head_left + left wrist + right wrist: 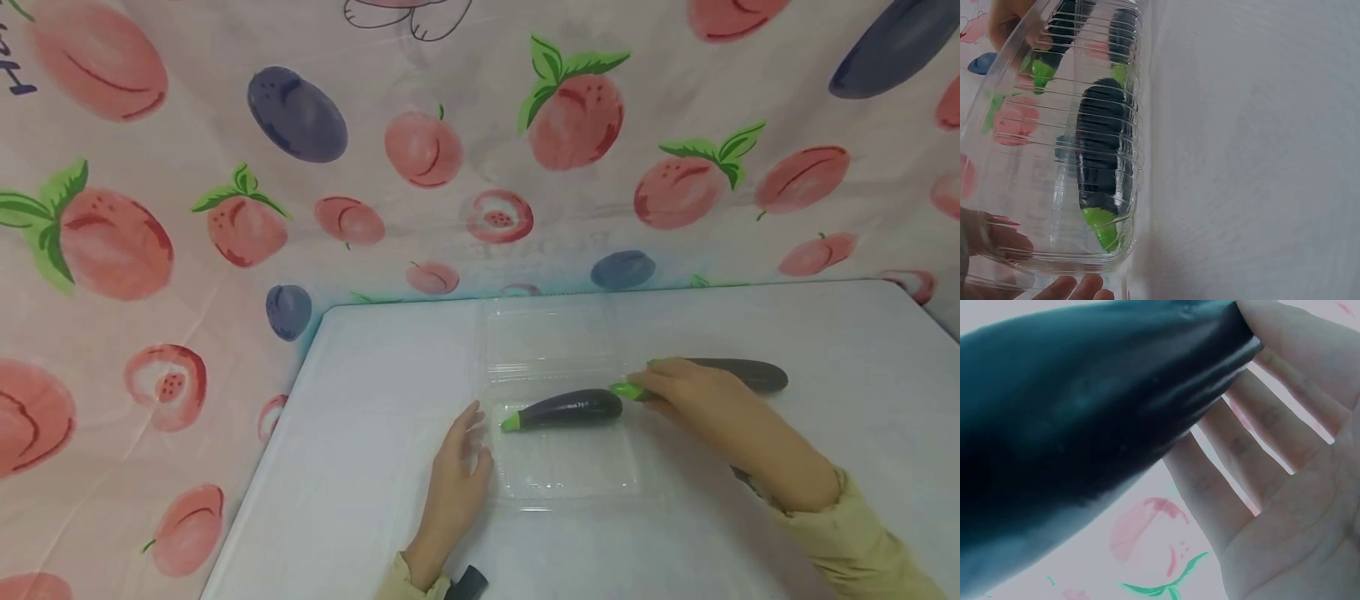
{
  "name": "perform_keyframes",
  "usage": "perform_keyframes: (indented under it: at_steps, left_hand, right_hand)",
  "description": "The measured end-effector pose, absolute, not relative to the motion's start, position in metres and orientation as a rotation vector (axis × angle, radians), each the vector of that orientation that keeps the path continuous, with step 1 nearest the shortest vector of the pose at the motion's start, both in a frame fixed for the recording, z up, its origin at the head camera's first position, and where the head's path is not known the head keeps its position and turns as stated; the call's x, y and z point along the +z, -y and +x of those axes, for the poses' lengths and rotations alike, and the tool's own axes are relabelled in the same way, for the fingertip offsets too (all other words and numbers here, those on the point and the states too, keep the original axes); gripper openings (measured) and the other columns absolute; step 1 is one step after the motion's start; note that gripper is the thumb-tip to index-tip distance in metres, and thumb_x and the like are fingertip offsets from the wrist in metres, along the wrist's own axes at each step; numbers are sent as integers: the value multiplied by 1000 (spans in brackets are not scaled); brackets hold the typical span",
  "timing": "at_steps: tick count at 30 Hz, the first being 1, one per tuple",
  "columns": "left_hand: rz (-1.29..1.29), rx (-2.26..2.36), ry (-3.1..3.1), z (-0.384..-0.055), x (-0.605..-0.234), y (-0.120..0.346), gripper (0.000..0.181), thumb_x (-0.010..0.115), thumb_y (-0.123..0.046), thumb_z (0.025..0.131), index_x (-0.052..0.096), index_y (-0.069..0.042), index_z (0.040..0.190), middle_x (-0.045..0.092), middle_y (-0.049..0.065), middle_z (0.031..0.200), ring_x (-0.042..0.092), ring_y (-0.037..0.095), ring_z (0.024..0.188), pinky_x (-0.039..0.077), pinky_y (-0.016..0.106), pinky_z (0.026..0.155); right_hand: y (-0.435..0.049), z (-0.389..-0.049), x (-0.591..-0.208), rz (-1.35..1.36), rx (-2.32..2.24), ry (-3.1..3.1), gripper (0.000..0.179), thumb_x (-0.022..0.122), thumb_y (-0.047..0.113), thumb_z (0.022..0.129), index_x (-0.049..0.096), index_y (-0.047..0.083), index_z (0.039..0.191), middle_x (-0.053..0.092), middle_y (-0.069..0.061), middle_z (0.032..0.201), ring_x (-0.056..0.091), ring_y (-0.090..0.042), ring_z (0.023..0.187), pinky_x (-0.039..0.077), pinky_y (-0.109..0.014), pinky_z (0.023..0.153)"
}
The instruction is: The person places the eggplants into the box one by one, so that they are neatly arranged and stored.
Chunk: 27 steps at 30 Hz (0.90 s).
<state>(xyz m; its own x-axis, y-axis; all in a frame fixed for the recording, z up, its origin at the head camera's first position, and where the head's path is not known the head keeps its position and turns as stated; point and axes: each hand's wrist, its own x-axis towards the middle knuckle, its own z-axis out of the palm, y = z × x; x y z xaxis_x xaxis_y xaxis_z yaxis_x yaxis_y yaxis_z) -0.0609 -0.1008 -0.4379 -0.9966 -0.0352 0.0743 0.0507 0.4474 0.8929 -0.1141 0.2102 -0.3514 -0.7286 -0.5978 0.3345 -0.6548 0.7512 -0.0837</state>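
A clear plastic clamshell container (570,479) lies opened out on the white table, its lid at the back. One eggplant (564,409) rests in its near half, green stem to the left. My left hand (455,483) is at the container's left edge, fingers loosely extended. In the left wrist view its fingers (1079,289) show at the container's end. My right hand (697,408) pinches a second eggplant (1085,419) near its stem end, close to the container's right edge; the hand hides most of its body in the head view. A third eggplant (761,376) lies behind that hand.
The white table (375,400) runs back to a hanging cloth (420,225) printed with peaches and dark blue fruit. A dark device (467,583) sits at the left wrist.
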Motion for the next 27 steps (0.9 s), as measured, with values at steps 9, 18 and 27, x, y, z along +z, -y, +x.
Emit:
perform_keyframes:
  at_steps: [9, 18, 27]
  left_hand:
    - [-18, -1599, 2603, -61, -439, 100, 60, 52, -1, 93, 40, -14, 150, 55, 7, 143, 54, 27, 130, 46, 46, 109]
    - [-23, -1618, 2597, -62, -439, 100, 60, 52, -1, 94, 39, -14, 151, 54, 7, 144, 53, 27, 131, 46, 47, 109]
    - [-16, -1624, 2592, -62, -439, 99, 60, 52, -1, 94, 40, -14, 150, 54, 7, 144, 54, 27, 130, 46, 47, 109]
  right_hand:
    - [-191, -115, -345, 1001, 279, 2741, 34, 81, 8, 78, 72, 9, 111, 71, -5, 102, 69, -25, 97, 60, -43, 81]
    - [-178, -116, -349, 1078, 254, 2696, 32, 83, 8, 76, 72, 12, 107, 70, 0, 97, 68, -18, 92, 60, -35, 79]
    - [-163, -118, -350, 1158, 243, 2656, 30, 83, 9, 77, 72, 12, 104, 68, 2, 94, 66, -15, 88, 59, -31, 76]
